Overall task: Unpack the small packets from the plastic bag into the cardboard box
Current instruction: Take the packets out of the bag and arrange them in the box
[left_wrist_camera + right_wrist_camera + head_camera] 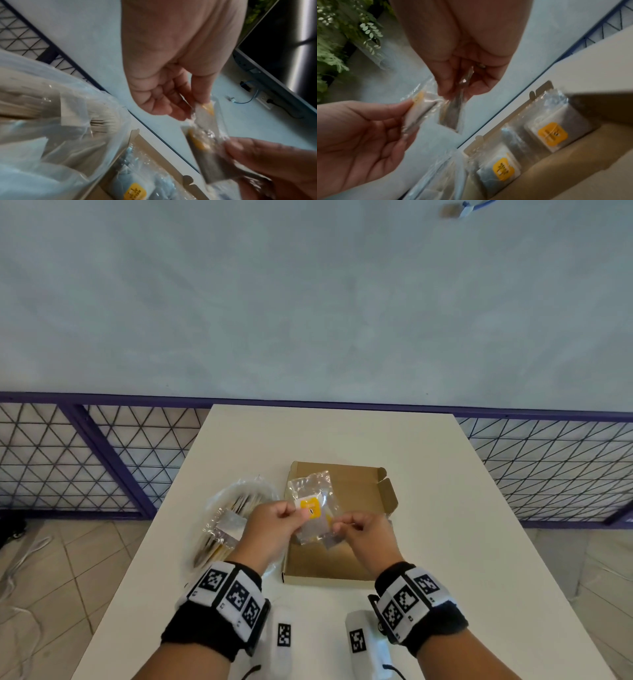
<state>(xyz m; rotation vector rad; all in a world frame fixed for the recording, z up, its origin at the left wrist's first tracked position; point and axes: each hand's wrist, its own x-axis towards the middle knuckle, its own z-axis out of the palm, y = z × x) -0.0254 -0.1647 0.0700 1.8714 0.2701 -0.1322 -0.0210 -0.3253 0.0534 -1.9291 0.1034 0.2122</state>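
Observation:
Both hands hover over the open cardboard box (pixel 356 563), each pinching a small clear packet. My left hand (pixel 296 513) holds a packet with a yellow label (pixel 310 508) between thumb and fingers. My right hand (pixel 339 525) pinches a second packet (pixel 330 539) by its edge. The wrist views show the two packets apart: the left-hand packet (pixel 205 108) and the right-hand packet (pixel 452 116). Two more yellow-labelled packets (pixel 553 134) lie in the box (pixel 573 169) by its far wall. The clear plastic bag (pixel 233 515) with several packets lies left of the box.
The white table (pixel 462 508) carries the box and bag near its middle. Purple mesh fencing (pixel 85 460) runs behind and on both sides. White tagged devices (pixel 284 635) sit at the near edge below my wrists. Green foliage (pixel 337 33) shows in the right wrist view.

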